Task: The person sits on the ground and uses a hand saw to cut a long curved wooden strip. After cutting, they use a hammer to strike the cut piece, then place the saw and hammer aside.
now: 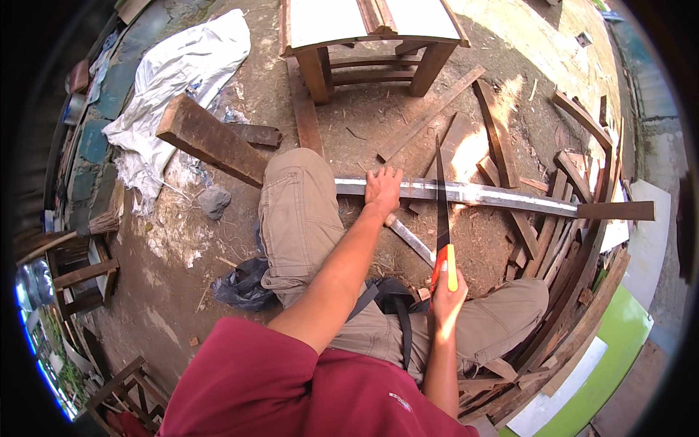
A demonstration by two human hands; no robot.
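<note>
The left hand (pixel 381 188) lies flat, fingers spread, on a long pale plank (pixel 502 197) that runs across the view from the person's raised left knee (pixel 295 175) toward the right, where its far end meets a dark strip of wood (pixel 615 210); this grip is open, pressing down rather than clasping. The right hand (pixel 445 297) has its grip wrapped tight around the orange and yellow handle of a handsaw (pixel 442 211), whose dark blade points away from the person and crosses the plank just to the right of the left hand. The blade stands on edge against the plank. A heavy dark beam (pixel 211 138) lies on the dirt ground (pixel 175 291) beyond the knee, with a crumpled white tarp (pixel 182 73) behind it. A wooden worktop (pixel 364 22) with sturdy legs stands farther off at the top. Loose boards and offcuts (pixel 502 131) lie scattered on the right. A black bag (pixel 244 285) sits near the left thigh, and a grey stone (pixel 214 202) rests by the beam.
</note>
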